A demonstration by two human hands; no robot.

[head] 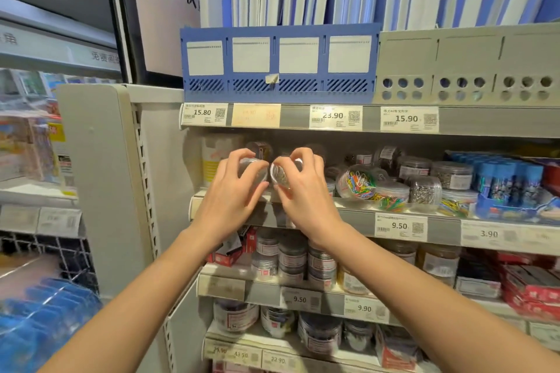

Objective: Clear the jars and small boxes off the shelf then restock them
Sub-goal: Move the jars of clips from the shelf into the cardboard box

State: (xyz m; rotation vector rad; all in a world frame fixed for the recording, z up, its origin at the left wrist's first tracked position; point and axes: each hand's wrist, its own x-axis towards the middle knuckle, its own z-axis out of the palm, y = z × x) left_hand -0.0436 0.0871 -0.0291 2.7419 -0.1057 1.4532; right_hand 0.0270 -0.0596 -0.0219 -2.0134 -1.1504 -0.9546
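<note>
Two small clear jars sit in the person's hands at the left end of the middle shelf (357,217), just above its front edge. The left hand (233,191) has its fingers (242,157) curled over the top of the left jar (254,172) with the thumb underneath. The jar looks close to upright, though blur and the grip hide much of it. The right hand (306,191) grips the right jar (280,176) the same way. That jar is tipped over, so its round end faces left and towards the viewer and its long axis lies nearly level. Both jars are transparent plastic with silvery metal pieces inside, and they almost touch each other between the hands.

The shelf's side panel (163,175) closes the space on the left, and a yellow-and-white box (212,160) stands at the back corner. The price rail (333,118) of the shelf above hangs low over the hands. To the right, a tilted jar of coloured paper clips (357,180) lies near the right wrist, with more jars crowded beyond it and blue-capped tubes (509,179) further along. Stacked jars (292,254) fill the shelf below.
</note>
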